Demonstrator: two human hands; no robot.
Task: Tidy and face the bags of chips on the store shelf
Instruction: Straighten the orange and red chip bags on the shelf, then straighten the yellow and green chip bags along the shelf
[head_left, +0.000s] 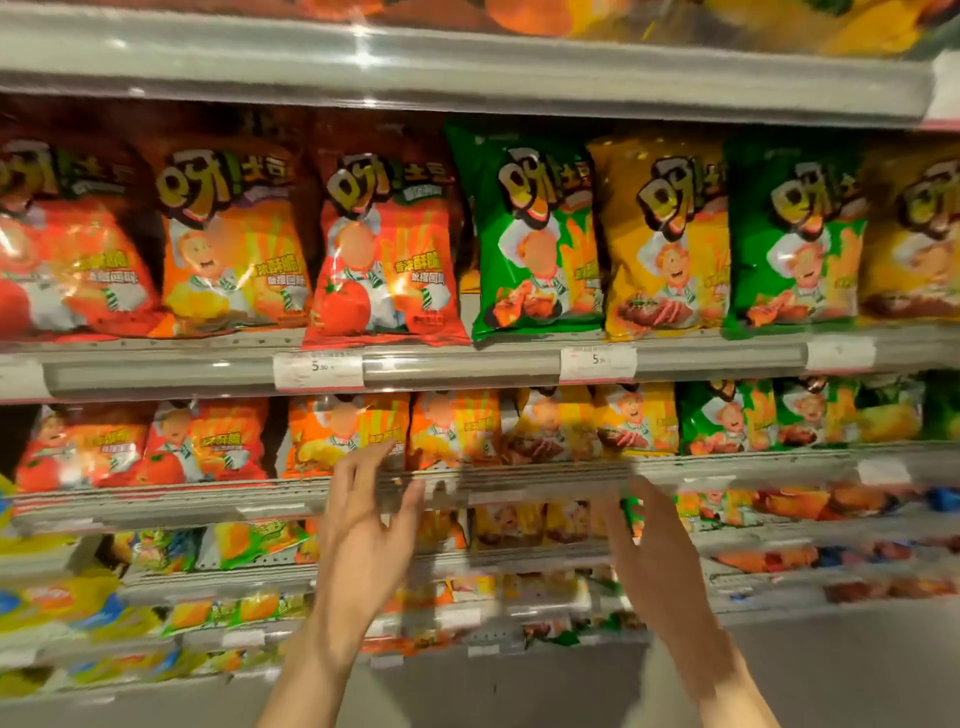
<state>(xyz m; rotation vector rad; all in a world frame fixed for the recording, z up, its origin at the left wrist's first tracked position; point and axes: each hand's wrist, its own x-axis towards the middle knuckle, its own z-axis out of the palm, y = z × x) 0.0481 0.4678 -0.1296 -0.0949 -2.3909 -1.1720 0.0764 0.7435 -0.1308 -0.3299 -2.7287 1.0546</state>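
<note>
Reaching toward the glossy orange chip bags (345, 434) on the middle shelf's grey metal edge (519, 475), the left hand (363, 540) and right hand (660, 561) are spread empty; squaring is likely needed next.
</note>
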